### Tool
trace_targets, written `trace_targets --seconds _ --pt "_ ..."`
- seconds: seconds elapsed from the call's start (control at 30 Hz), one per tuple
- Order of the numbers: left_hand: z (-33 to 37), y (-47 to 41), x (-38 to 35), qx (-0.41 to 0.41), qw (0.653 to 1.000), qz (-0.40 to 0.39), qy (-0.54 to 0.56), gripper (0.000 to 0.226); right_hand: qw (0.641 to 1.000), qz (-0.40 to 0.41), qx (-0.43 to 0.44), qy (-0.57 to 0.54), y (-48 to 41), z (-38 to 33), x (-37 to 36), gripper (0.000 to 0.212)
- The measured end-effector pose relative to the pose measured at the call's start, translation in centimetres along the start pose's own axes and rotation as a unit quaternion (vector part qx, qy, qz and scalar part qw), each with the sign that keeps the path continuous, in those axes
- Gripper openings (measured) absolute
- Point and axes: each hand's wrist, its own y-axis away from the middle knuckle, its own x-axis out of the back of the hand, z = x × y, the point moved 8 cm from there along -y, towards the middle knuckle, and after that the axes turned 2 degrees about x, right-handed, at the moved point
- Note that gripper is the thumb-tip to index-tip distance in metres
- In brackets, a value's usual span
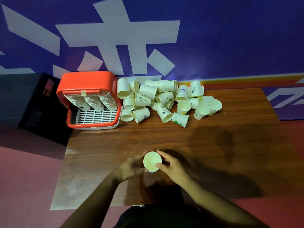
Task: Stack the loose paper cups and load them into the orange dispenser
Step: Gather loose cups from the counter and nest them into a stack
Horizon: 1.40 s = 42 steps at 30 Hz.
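Note:
A white paper cup stack (152, 160) stands upright near the table's front edge, its mouth facing up. My left hand (130, 168) wraps its left side and my right hand (171, 167) holds its right side, thumb on the rim. A pile of loose paper cups (164, 100) lies tumbled at the back of the table, several on their sides. The orange dispenser (88, 97) stands at the back left, with three columns of stacked cups inside it above a white grille.
The wooden table (213, 145) has its left edge just beside the dispenser and its right edge past the cup pile. A black box (32, 102) sits left of the dispenser, off the table. A blue wall with white shapes rises behind.

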Motion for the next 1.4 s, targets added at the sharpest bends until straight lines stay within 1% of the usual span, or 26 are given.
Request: trace_targets --seconds 0.07,0.1,0.17,0.2,0.23,0.3,0.37,0.43,0.53,0.6,0.63,0.7,0.73,0.8,0.9,0.93,0.97,1.03,1.1,1.2,1.3,1.4 --pt "-0.1 -0.5 1.7 0.029 1.0 -0.005 0.002 0.088 0.999 0.023 -0.029 -0.033 -0.9 0.0 1.8 0.046" --pt "0.4 -0.8 2.6 0.041 0.999 -0.004 -0.001 0.08 0.998 0.042 -0.04 -0.028 -1.5 -0.1 3.1 0.042" --pt "1.8 -1.8 5.0 0.047 0.998 0.03 -0.031 0.04 0.995 0.083 -0.056 0.007 -2.9 -0.5 6.3 0.04" --pt "2.6 -2.6 6.3 0.046 0.997 0.057 -0.039 0.03 0.992 0.103 -0.062 0.025 -3.8 -0.4 8.0 0.04" --pt "3.4 -3.5 7.6 0.046 0.993 0.093 -0.052 0.027 0.99 0.12 -0.069 0.04 -4.8 -0.5 9.4 0.04" --pt "4.9 -5.0 9.9 0.032 0.983 0.164 -0.078 0.035 0.982 0.146 -0.095 0.067 -6.5 -0.3 11.8 0.041" --pt "6.0 -6.8 11.5 0.028 0.969 0.214 -0.122 0.043 0.975 0.168 -0.115 0.088 -8.2 -0.2 13.8 0.043" --pt "6.9 -8.4 12.8 0.039 0.956 0.247 -0.155 0.051 0.967 0.19 -0.117 0.119 -9.6 -0.5 15.2 0.044" --pt "7.5 -10.7 14.7 0.041 0.936 0.294 -0.189 0.058 0.959 0.215 -0.128 0.131 -11.9 0.0 16.0 0.045" --pt "7.2 -11.8 15.9 0.04 0.92 0.323 -0.217 0.064 0.96 0.212 -0.154 0.094 -13.3 1.2 15.6 0.047" --pt "7.0 -12.3 16.5 0.041 0.913 0.334 -0.23 0.065 0.96 0.208 -0.181 0.047 -14.0 2.2 15.1 0.048" --pt "6.2 -13.1 17.4 0.063 0.91 0.334 -0.239 0.068 0.944 0.215 -0.238 -0.07 -14.7 3.9 14.1 0.046" --pt "5.7 -13.5 17.7 0.078 0.913 0.325 -0.235 0.071 0.935 0.226 -0.252 -0.106 -15.1 4.6 13.7 0.043" --pt "4.8 -14.0 18.0 0.092 0.916 0.306 -0.242 0.075 0.928 0.245 -0.26 -0.104 -15.9 5.7 13.6 0.046" --pt "4.3 -14.3 18.1 0.066 0.902 0.303 -0.302 0.077 0.907 0.296 -0.287 -0.083 -16.8 7.7 14.3 0.067" --pt "4.1 -14.3 17.9 0.062 0.898 0.305 -0.31 0.078 0.901 0.312 -0.29 -0.083 -16.8 7.6 14.5 0.068" --pt "3.9 -14.3 17.7 0.063 0.897 0.307 -0.311 0.08 0.9 0.318 -0.287 -0.083 -16.6 7.1 14.6 0.063" --pt "3.6 -14.1 17.2 0.071 0.896 0.316 -0.304 0.081 0.908 0.303 -0.284 -0.059 -16.8 6.6 14.7 0.041" --pt "3.6 -14.1 16.9 0.065 0.892 0.319 -0.312 0.076 0.917 0.284 -0.278 -0.038 -16.8 6.4 14.6 0.03" --pt "3.4 -14.2 17.3 0.057 0.886 0.341 -0.308 0.067 0.93 0.255 -0.26 -0.04 -16.1 5.0 13.8 0.029" --pt "4.1 -14.6 17.9 0.036 0.879 0.378 -0.29 0.066 0.949 0.219 -0.219 -0.052 -14.7 3.4 12.5 0.022" --pt "4.5 -15.5 18.2 0.04 0.867 0.366 -0.335 0.059 0.954 0.202 -0.212 -0.059 -13.3 3.4 11.3 0.023"
